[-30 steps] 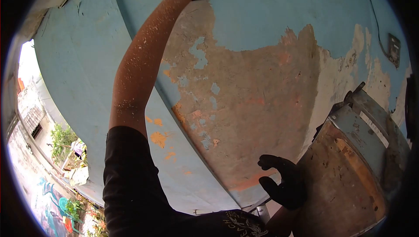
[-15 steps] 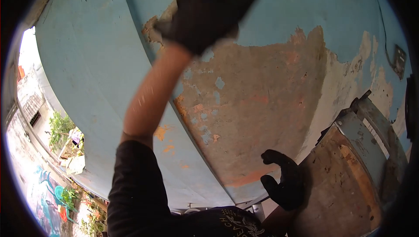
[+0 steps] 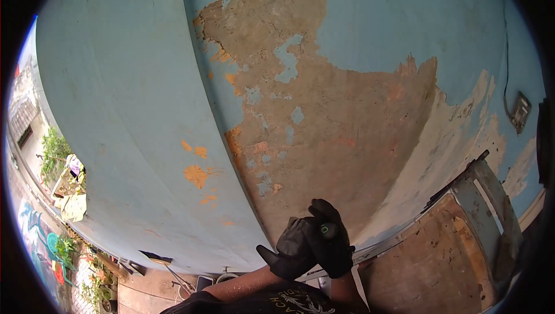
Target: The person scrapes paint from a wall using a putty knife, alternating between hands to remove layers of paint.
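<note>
My left hand [image 3: 291, 249], in a dark glove, is low in front of my chest, pressed against my right hand [image 3: 334, 250]. One finger of the left glove sticks out to the left. Both hands are closed together around a green-handled tool [image 3: 328, 231], of which only the rounded dark end with a green ring shows. Its other end is hidden by the gloves, so its kind cannot be made out. Before me stands a blue painted wall [image 3: 381, 19] with a large bare brown patch [image 3: 335, 123], ragged at its edges.
A worn wooden panel with a metal frame [image 3: 422, 256] leans at the lower right. A socket box [image 3: 521, 111] with a cable hangs on the wall. A long-handled tool [image 3: 173, 270] lies at lower left. Potted plants [image 3: 95, 291] stand outside at the left.
My left hand has come down from high on the wall with the green-handled tool. My right hand has moved left from beside the wooden panel and now meets it.
</note>
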Demonstrator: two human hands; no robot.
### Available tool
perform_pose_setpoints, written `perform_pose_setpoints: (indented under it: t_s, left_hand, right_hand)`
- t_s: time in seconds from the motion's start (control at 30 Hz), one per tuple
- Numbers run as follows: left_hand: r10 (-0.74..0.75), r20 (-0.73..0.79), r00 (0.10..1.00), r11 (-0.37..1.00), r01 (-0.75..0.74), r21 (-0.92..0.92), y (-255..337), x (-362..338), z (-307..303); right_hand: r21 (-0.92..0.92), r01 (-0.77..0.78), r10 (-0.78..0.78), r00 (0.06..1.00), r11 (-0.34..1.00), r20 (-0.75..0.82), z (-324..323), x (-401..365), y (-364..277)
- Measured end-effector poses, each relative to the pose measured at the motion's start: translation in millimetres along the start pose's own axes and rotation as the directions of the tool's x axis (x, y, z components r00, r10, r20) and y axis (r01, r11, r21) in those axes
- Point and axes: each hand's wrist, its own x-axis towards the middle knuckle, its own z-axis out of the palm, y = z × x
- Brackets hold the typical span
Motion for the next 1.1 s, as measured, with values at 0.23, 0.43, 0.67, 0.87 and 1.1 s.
perform_pose_setpoints:
  t_s: [0.23, 0.43, 0.67, 0.87, 1.1]
  left_hand:
    - [-0.04, -0.06, 0.997, 0.999, 0.04, 0.005, -29.6, -4.5, -12.4]
    - [-0.059, -0.635, 0.77, 0.963, 0.211, 0.166, -89.5, -4.6, -83.4]
    - [0.352, -0.654, 0.67, 0.786, 0.168, 0.595, -169.2, 19.9, -116.7]
    - [0.386, -0.676, 0.628, 0.746, 0.219, 0.629, -193.9, 18.1, -108.3]
    - [0.425, -0.674, 0.604, 0.714, 0.234, 0.66, -184.2, 29.4, -110.9]
  right_hand:
    - [0.609, -0.173, 0.206, 0.978, 0.774, 0.017, 0.3, 21.1, 39.7]
    - [0.291, -0.179, 0.311, 0.801, 0.94, -0.512, -22.1, 52.7, 77.2]
    - [-0.281, 0.38, -0.469, 0.78, 0.881, -0.415, 2.1, 133.6, -25.2]
    - [-0.21, 0.864, -0.801, 0.503, 0.457, 0.324, 31.5, 173.0, -137.7]
    - [-0.297, 0.932, -0.621, 0.361, 0.208, 0.696, 47.7, 228.3, -151.5]
